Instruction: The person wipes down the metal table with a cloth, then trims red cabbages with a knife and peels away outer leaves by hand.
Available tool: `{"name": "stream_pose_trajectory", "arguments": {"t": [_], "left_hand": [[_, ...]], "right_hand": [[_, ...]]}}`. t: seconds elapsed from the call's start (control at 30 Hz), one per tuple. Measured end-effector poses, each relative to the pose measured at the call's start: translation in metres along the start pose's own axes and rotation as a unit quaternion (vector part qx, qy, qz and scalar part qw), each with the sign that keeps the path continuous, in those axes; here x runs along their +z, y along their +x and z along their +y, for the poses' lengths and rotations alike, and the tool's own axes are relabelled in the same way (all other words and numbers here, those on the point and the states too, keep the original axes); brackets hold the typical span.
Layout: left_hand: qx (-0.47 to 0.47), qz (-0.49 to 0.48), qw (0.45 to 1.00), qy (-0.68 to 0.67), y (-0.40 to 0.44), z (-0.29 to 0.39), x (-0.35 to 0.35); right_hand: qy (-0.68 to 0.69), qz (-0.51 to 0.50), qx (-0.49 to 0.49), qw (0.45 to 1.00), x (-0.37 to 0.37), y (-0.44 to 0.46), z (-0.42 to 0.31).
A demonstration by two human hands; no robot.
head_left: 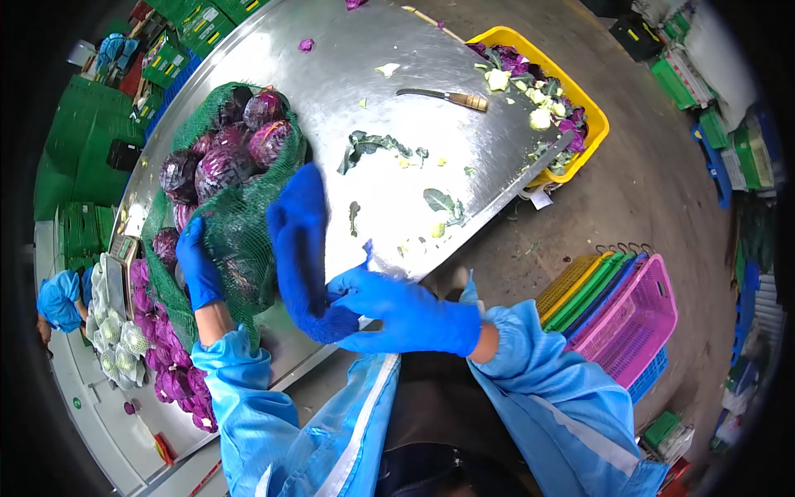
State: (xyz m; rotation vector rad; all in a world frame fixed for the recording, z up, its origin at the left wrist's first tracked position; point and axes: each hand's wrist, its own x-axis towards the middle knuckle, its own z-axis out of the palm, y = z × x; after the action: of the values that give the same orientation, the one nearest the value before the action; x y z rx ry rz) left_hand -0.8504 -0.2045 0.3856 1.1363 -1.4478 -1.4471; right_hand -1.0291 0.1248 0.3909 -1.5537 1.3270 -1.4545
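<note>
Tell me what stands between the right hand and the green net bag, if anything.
A dark blue cloth item does, between the right hand at its near end and the green net bag. Nothing visible blocks the left hand from the bag.

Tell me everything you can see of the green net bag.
The green net bag is loose, plastic-looking mesh, slumped on the metal table. Its gaping mouth leaves several purple cabbages uncovered; others show faintly through the netting. The gloved left hand rests against its near left side; whether the fingers grip it is hidden.
</note>
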Motion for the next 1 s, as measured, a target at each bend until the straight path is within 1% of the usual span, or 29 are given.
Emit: {"name": "stream_pose_trajectory", "arguments": {"t": [0.03,0.07,0.1,0.13,0.2,0.23,0.27,0.3,0.33,0.4,0.47,0.53,0.6,0.67,0.7,0.77,0.83,0.87,0.93,1.0], "left_hand": [[-0.005,0.002,1.0,0.004,0.004,-0.003,-0.007],[0.006,-0.002,1.0,0.005,0.007,-0.007,-0.013],[0.015,-0.003,1.0,0.005,0.006,-0.012,-0.015],[0.011,0.003,1.0,0.006,0.002,-0.012,-0.012],[0.037,0.021,0.998,0.049,0.0,-0.006,-0.005],[0.026,0.052,0.997,0.058,0.008,-0.015,-0.015],[0.023,0.047,0.997,0.061,0.008,-0.016,-0.013],[0.021,0.063,0.996,0.066,0.006,-0.016,-0.013],[0.019,0.079,0.994,0.07,0.002,-0.015,-0.013],[0.015,0.084,0.994,0.07,-0.007,-0.01,-0.012],[-0.011,0.023,0.999,0.035,-0.017,-0.004,-0.006],[-0.008,0.022,0.999,0.033,-0.012,-0.018,-0.016],[0.027,0.011,0.997,0.064,-0.011,-0.033,-0.02],[0.027,0.019,0.997,0.07,-0.015,-0.036,-0.013],[0.007,0.021,0.999,0.05,-0.017,-0.036,-0.009],[-0.009,0.023,0.999,0.024,-0.016,-0.037,-0.004],[-0.01,-0.01,0.995,0.095,-0.022,-0.04,-0.006],[-0.009,-0.012,0.996,0.092,-0.021,-0.045,-0.01],[-0.009,0.003,0.995,0.099,-0.017,-0.059,-0.024],[-0.017,0.033,0.995,0.09,-0.013,-0.065,-0.03]], "right_hand": [[0.005,-0.001,0.004,1.0,0.013,-0.004,0.018],[-0.114,0.0,0.074,0.991,0.026,-0.01,0.034],[-0.232,-0.004,0.142,0.962,0.036,-0.013,0.048],[-0.228,-0.01,0.143,0.963,0.047,-0.004,0.059],[-0.278,-0.073,0.034,0.957,0.084,0.023,0.081],[-0.305,-0.085,-0.011,0.949,0.104,0.028,0.093],[-0.334,-0.097,-0.056,0.936,0.124,0.032,0.11],[-0.404,-0.145,-0.046,0.902,0.148,0.035,0.134],[-0.403,-0.145,-0.04,0.903,0.148,0.03,0.151],[-0.289,-0.162,0.001,0.944,0.138,0.027,0.173],[-0.311,-0.174,0.004,0.934,0.133,0.02,0.181],[-0.338,-0.145,-0.004,0.93,0.126,0.016,0.192],[-0.347,-0.112,-0.04,0.93,0.087,0.01,0.203],[-0.328,-0.123,-0.064,0.934,0.025,0.007,0.21],[-0.343,-0.129,-0.051,0.929,-0.005,0.006,0.211],[-0.384,-0.132,-0.042,0.913,-0.065,0.006,0.217],[-0.426,-0.141,-0.034,0.893,-0.114,-0.001,0.218],[-0.448,-0.154,-0.028,0.881,-0.137,-0.003,0.217],[-0.46,-0.18,-0.022,0.869,-0.174,-0.007,0.219],[-0.48,-0.19,-0.061,0.854,-0.203,0.006,0.196]]}}
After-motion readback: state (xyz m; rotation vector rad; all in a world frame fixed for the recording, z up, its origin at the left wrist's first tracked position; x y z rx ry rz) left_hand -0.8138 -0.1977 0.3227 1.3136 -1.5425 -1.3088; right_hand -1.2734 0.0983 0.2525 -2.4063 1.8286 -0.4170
